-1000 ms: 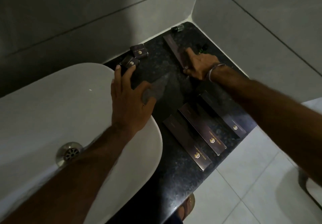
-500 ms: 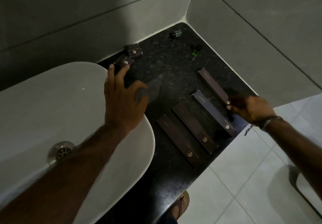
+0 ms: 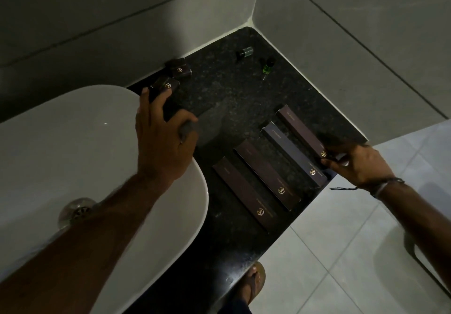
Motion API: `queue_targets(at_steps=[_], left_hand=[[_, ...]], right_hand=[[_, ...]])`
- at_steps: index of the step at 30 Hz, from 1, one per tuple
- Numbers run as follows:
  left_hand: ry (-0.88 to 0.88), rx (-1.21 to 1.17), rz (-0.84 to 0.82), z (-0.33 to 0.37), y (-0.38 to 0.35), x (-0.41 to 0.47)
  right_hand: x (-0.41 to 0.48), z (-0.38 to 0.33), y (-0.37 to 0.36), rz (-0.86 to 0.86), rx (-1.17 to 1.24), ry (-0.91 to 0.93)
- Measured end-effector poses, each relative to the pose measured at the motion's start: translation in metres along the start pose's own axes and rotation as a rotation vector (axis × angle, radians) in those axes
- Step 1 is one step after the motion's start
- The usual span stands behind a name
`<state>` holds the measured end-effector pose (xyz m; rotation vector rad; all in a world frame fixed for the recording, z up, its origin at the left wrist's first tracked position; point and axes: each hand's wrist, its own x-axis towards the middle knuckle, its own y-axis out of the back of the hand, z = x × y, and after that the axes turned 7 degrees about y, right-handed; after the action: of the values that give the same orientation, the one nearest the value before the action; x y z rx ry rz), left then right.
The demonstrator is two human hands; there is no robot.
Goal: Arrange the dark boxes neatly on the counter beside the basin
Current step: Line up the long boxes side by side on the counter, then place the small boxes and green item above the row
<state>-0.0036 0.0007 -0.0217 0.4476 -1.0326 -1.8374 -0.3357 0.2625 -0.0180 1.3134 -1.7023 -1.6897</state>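
Fingers (image 3: 334, 163) of the right hand (image 3: 358, 164) pinch the near end of the rightmost long box (image 3: 300, 130). Left hand (image 3: 161, 142) rests on the basin (image 3: 73, 142) rim, fingers spread, tips touching a small box (image 3: 166, 85); a second small box (image 3: 179, 68) lies just behind. Three more long boxes (image 3: 266, 174) lie side by side on the counter (image 3: 227, 89), all slanted alike. Two vials (image 3: 245, 52) stand near the corner.

Bench (image 3: 234, 98) black, fine pale speckle. Basin (image 3: 73, 147) under left hand (image 3: 161, 145) plain white. Long boxes (image 3: 267, 174) beside right hand (image 3: 358, 164) dark brown-purple — small gold emblem at near end. Small boxes (image 3: 179, 69) beyond left hand same brown, gold emblem. Vial (image 3: 267, 65) bright green. Floor (image 3: 341, 252) pale grey tile.
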Motion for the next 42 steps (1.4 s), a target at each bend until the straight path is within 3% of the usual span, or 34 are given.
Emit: queue_targets(at_steps=[14,21,25,29,33,37,42], left_hand=[[-0.006,-0.024,0.025,0.002,0.0,-0.001],[-0.02,-0.027,0.055,-0.002,-0.005,-0.001],[-0.013,0.001,0.052,-0.002,-0.005,-0.001],[-0.006,-0.008,0.045,-0.001,-0.005,0.0],[-0.021,-0.006,0.057,-0.002,-0.005,0.0],[-0.021,-0.024,0.053,-0.001,-0.004,0.0],[0.008,-0.074,0.038,0.001,-0.004,-0.001]], right_hand=[[-0.002,0.008,0.003,-0.05,0.002,-0.024],[0.015,-0.011,0.028,0.22,0.014,0.028],[0.057,-0.058,0.027,0.234,0.018,0.122],[0.104,-0.135,0.016,0.256,0.02,0.371],[0.164,-0.226,0.002,0.169,-0.089,0.599],[0.208,-0.312,0.0,0.083,-0.17,0.708],[0.219,-0.346,0.015,-0.015,-0.442,0.818]])
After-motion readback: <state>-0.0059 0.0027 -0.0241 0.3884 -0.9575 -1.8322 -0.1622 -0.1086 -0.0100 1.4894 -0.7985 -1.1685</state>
